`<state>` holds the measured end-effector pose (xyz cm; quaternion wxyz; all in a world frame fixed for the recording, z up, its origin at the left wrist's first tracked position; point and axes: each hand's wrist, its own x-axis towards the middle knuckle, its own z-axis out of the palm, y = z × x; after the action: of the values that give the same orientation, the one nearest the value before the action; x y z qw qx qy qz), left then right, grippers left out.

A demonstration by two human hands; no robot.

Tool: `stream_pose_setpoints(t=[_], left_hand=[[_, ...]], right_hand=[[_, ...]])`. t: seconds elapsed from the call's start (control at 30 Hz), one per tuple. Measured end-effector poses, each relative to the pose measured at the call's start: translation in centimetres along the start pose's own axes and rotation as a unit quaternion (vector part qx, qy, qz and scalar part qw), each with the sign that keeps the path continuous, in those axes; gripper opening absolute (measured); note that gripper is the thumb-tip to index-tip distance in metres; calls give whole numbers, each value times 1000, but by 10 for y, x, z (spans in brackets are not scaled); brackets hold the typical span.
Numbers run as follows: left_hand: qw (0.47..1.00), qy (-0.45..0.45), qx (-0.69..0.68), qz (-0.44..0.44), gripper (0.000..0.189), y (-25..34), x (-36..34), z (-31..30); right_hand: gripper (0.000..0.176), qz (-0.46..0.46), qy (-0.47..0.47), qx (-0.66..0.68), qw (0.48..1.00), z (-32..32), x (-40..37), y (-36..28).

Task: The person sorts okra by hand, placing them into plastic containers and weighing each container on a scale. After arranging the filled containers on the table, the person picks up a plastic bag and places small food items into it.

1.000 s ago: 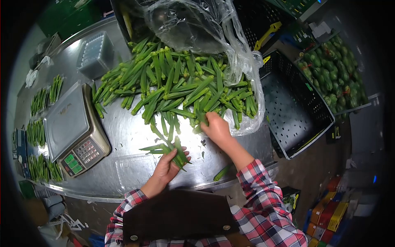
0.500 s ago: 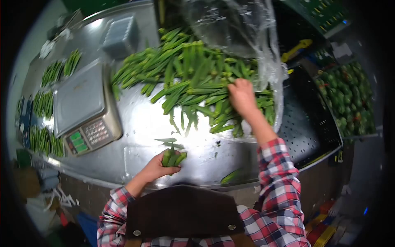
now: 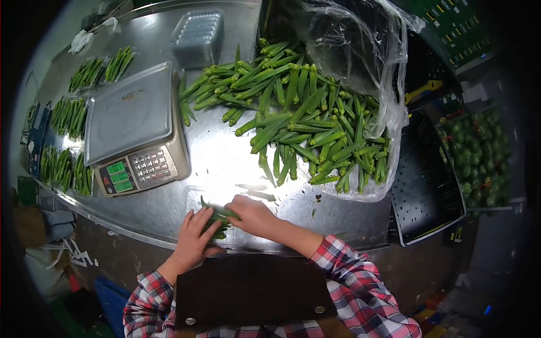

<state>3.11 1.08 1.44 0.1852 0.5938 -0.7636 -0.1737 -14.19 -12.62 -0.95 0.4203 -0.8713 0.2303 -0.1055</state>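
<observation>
Near the table's front edge, my left hand (image 3: 194, 236) curls around a small bunch of okra (image 3: 220, 231). Close by on its right, my right hand (image 3: 251, 215) has its fingers closed on okra at the same bunch. Parts of the pods are hidden behind my fingers. Under them a clear plastic tray (image 3: 239, 238) partly shows on the metal table. A large okra pile (image 3: 304, 118) spreads beyond my hands, partly on a clear plastic bag (image 3: 389, 124). A few loose pods (image 3: 259, 195) lie just above my right hand.
Left of the pile stands a scale (image 3: 135, 121) with lit green displays. Behind it is a stack of clear trays (image 3: 197, 36). Packed okra (image 3: 70, 117) lines the far left. A black crate (image 3: 425, 180) stands at right, with a crate of green produce (image 3: 479, 158) beyond.
My right hand has left the okra pile and come down and left to meet my left hand. The left hand has moved slightly left and down. The whole view has shifted.
</observation>
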Motion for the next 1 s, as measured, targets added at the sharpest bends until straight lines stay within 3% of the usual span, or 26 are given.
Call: stream_pose_setpoints(t=[0.07, 0.13, 0.17, 0.2, 0.27, 0.37, 0.47, 0.5, 0.57, 0.63, 0.73, 0.8, 0.87, 0.9, 1.0], left_hand=[[998, -40, 37, -36, 82, -3, 2, 7], [995, -59, 52, -66, 85, -11, -1, 17], [994, -57, 49, -79, 86, -17, -4, 25], [993, -57, 46, -93, 87, -21, -7, 29], [995, -36, 20, -95, 87, -21, -9, 30], [996, 17, -15, -88, 81, -21, -11, 26], [992, 90, -61, -61, 69, -16, -2, 14], [989, 115, -78, -48, 64, -14, 4, 10], [973, 155, -166, -51, 52, -11, 21, 3], [937, 179, -285, -89, 42, -5, 40, 1], [828, 182, -497, -186, 31, 5, 61, 7], [728, 176, -626, -219, 26, 4, 68, 18], [859, 144, -456, -183, 28, 1, 73, 9], [910, 126, -362, -160, 29, -3, 77, 5], [964, 183, -155, -113, 32, -41, 121, 18]], right_hand=[[25, -43, 21, -38, 998, 0, 13, 8], [32, 71, -4, -143, 987, -18, 43, 42], [37, 33, 75, -214, 973, -41, 56, 50], [42, -7, 152, -280, 948, -64, 67, 59], [48, -21, 182, -457, 871, -87, 85, 84], [44, 13, 86, -472, 877, -102, 93, 96], [36, 26, 49, -411, 910, -123, 92, 81], [26, 40, 80, -383, 919, -129, 91, 72], [23, 39, 123, -336, 933, -137, 88, 70], [15, -10, 188, -272, 944, -146, 82, 74], [11, 117, 260, -53, 957, -149, 67, 78], [10, 141, 290, -128, 938, -144, 52, 92], [11, 144, 285, -229, 920, -136, 38, 89], [16, 151, 232, -313, 909, -133, 35, 80], [20, 1, 196, -405, 893, -114, 47, 74]])
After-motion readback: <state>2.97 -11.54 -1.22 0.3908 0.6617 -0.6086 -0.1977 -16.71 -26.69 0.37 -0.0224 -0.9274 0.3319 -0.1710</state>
